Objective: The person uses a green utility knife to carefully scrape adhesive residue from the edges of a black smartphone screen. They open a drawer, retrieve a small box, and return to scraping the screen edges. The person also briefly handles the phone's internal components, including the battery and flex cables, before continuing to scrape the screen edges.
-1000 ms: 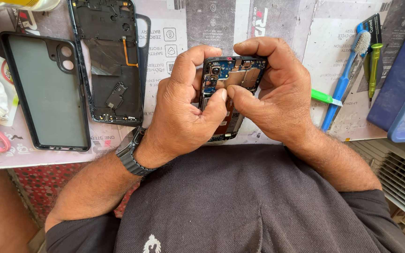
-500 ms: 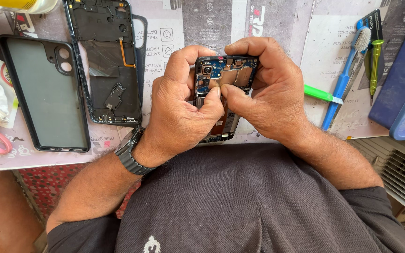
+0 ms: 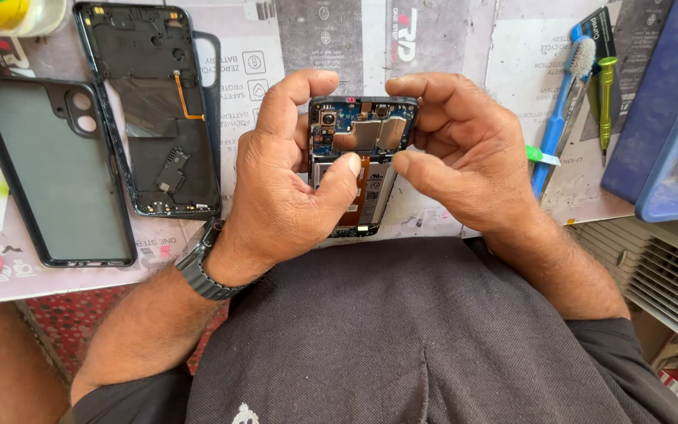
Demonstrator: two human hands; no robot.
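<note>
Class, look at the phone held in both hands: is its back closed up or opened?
Opened. The phone shows its bare circuit board, camera module and orange flex cable; a removed inner frame lies beside it on the table.

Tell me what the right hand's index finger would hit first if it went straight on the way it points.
The right hand has its index fingertip aimed left across the opened phone. Going straight on, it would likely meet the left hand's thumb first, which rests on the phone's insides; depth is hard to judge.

bare mat (image 3: 449, 47) beyond the hands, between phone frame (image 3: 154, 118) left and toothbrush (image 3: 563, 110) right
</note>
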